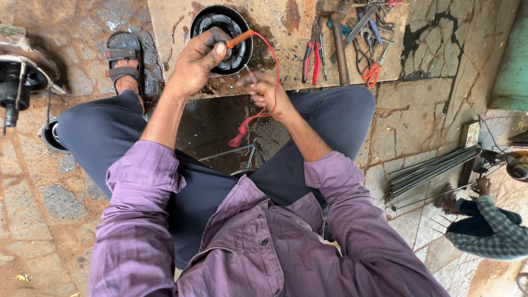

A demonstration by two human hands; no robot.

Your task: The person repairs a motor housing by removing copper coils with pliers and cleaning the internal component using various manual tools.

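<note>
My left hand (195, 63) grips an orange-tipped probe (240, 38) whose red wire (274, 71) loops down to my right hand (265, 93). The right hand pinches the red wire and a thin dark piece, blurred. Both hands hover over a black round motor part (234, 22) lying on a worn board (280, 33) in front of my knees. A red connector (237, 137) dangles from the wire below my right hand.
Red-handled pliers (311, 55), a hammer (338, 44), orange scissors (373, 70) and other tools lie on the board's right. A metal machine part (19, 71) stands at far left. A bundle of metal rods (429, 170) and another seated person (487, 225) are at right.
</note>
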